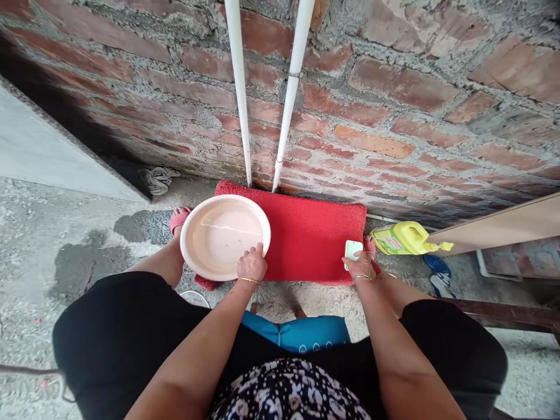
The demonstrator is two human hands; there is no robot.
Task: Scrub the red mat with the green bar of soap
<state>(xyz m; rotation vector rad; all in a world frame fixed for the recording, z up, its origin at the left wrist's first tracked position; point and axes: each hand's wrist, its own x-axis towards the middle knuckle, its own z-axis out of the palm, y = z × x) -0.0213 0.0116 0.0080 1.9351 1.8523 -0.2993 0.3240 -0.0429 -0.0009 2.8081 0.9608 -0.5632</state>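
A pale pink basin (pixel 192 256) with clear water in it sits on the left part of a red cloth-covered low bench (pixel 312 233). My left hand (pixel 252 263) is at the basin's near right rim, fingers curled over the edge with one finger pointing forward. At the bench's right end, my right hand (pixel 364 268) is closed around a small pale green block with rounded corners (pixel 353 249). Its exact kind is hard to make out, and my fingers cover its lower part.
A yellow jug (pixel 400 237) stands right of the bench, beside blue slippers (pixel 437 271). Two white pipes (pixel 289 105) run down the brick wall (pixel 371 116) behind. A grey slab (pixel 65 134) leans at left, near a bundled cloth (pixel 158 179). Wet patches darken the concrete floor.
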